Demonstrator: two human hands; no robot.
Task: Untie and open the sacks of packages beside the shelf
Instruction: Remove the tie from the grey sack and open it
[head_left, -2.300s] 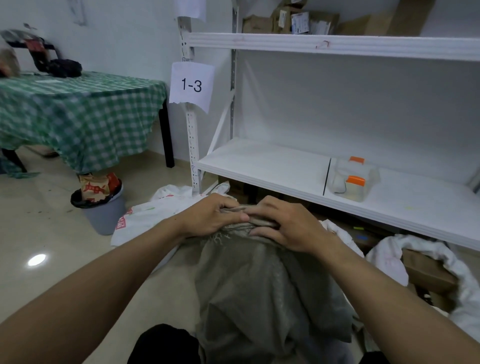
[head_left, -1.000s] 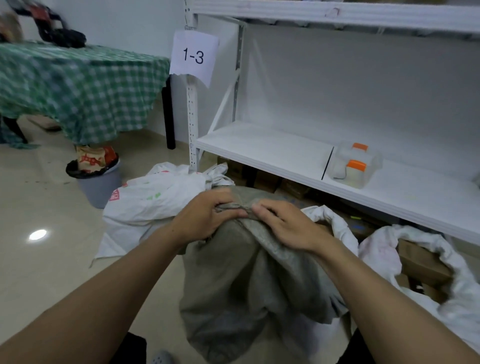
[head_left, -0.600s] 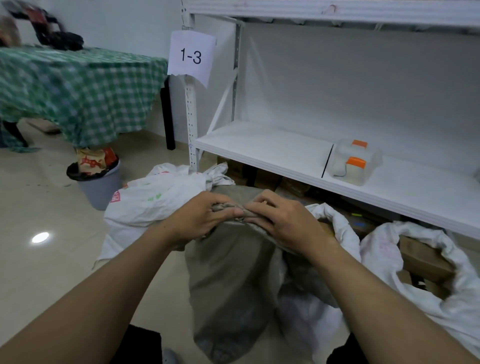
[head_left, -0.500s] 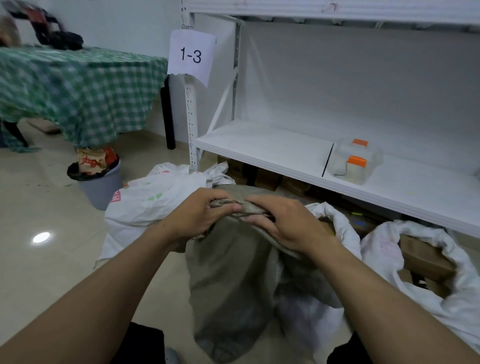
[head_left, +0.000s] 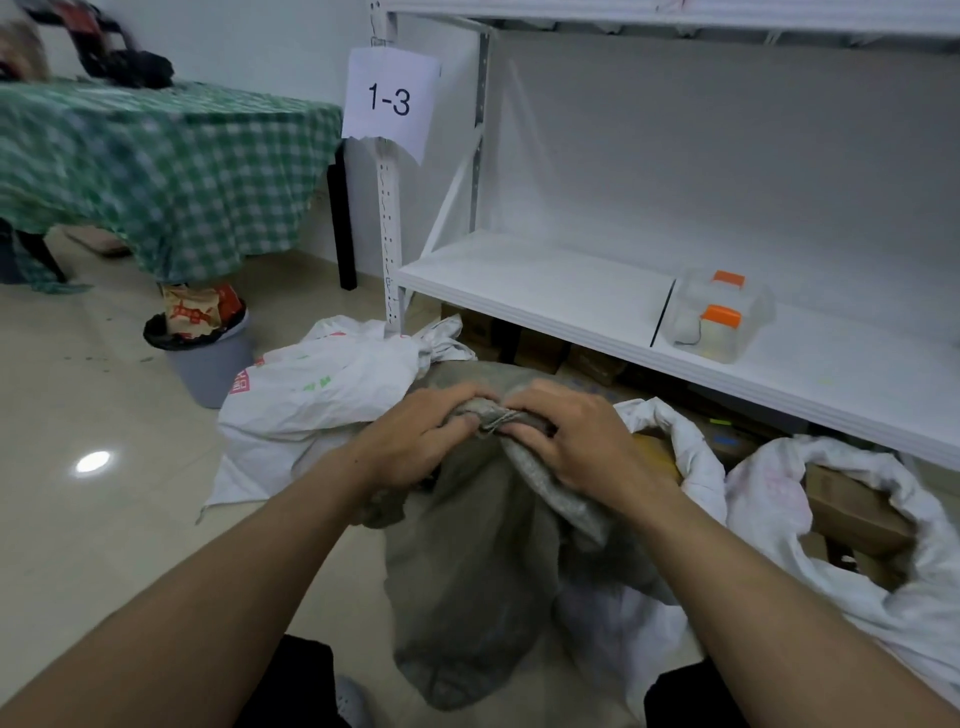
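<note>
Both hands meet at the bunched neck of the grey sack (head_left: 467, 571), which stands on the floor in front of the shelf (head_left: 545, 291). The left hand (head_left: 415, 441) clutches the gathered cloth, fingers curled round it. The right hand (head_left: 582, 447) pinches the same twisted neck, close against the left. A tied white sack (head_left: 322, 395) lies at the foot of the shelf's front post, below the paper label (head_left: 389, 98) reading 1-3. Further along the shelf, an open white sack (head_left: 769, 499) shows a cardboard box (head_left: 852, 509). A clear container (head_left: 722, 317) with 2 orange lids sits on the shelf board.
</note>
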